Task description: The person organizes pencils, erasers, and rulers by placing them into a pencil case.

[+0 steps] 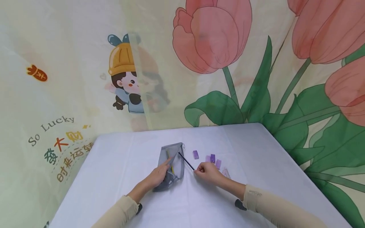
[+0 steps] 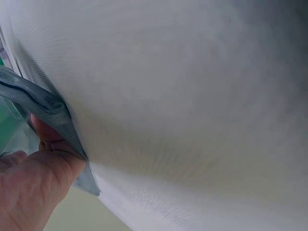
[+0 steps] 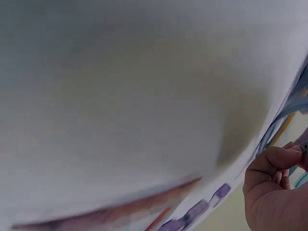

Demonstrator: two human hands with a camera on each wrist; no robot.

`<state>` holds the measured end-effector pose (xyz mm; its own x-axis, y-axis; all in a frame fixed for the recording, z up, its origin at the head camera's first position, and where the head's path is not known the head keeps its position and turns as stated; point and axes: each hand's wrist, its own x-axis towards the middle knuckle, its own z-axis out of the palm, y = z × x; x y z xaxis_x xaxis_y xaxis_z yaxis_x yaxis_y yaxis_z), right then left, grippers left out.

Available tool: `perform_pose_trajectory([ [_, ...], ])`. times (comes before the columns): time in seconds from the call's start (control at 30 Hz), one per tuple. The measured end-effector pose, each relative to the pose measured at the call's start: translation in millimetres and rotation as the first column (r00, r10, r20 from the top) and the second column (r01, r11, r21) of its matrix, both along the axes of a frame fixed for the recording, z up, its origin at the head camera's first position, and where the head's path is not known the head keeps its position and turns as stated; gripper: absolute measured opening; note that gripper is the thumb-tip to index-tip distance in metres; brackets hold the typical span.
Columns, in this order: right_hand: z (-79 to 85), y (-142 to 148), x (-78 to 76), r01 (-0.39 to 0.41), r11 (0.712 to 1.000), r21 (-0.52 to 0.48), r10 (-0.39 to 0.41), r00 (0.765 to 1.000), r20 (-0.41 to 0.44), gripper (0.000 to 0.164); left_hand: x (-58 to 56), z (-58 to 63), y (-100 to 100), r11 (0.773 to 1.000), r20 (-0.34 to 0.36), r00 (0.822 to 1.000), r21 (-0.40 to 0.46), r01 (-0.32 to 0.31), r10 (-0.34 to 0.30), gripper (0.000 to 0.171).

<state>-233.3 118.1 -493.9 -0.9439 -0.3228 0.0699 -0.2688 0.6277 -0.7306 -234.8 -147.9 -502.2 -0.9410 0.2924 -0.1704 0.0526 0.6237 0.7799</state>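
A grey mesh pencil pouch lies on the table, its opening parted, with yellow pencils visible inside. My left hand holds its left edge; in the left wrist view the thumb and fingers of that hand pinch the fabric. Between the thumb and fingertips of my right hand is the near end of a slim black pencil-like stick. Its far tip overlaps the pouch's opening. In the right wrist view the right hand shows curled fingers, the stick mostly out of frame.
Right of the pouch lie several purple blocks, among them a single one and a darker one. A pinkish see-through set square rests near my right wrist. The white-covered table ends at a printed curtain.
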Motion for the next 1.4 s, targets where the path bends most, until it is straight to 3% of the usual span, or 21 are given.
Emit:
perform_pose_trajectory([
  [0.5,-9.5,-40,-12.8,0.029,0.999,0.038,-0.025,0.994,-0.105,0.019,1.0,0.3,1,1.000,-0.030,0.999,-0.002,0.029,-0.029,0.052],
  [0.83,-10.8,-61,-17.4,0.020,0.999,0.027,-0.018,0.997,-0.081,0.022,-0.9,-0.8,2,0.999,-0.041,0.998,-0.034,0.036,-0.037,0.050],
  [1.27,-10.8,-79,-16.9,-0.050,0.998,0.025,0.049,0.998,0.035,0.021,1.5,2.1,2,1.000,-0.031,0.999,-0.028,0.015,-0.016,0.050],
  [1.4,-10.9,-79,-16.8,-0.094,0.995,0.034,0.093,0.995,0.031,0.019,0.6,1.5,3,0.999,-0.035,0.999,-0.038,0.016,-0.018,0.050],
])
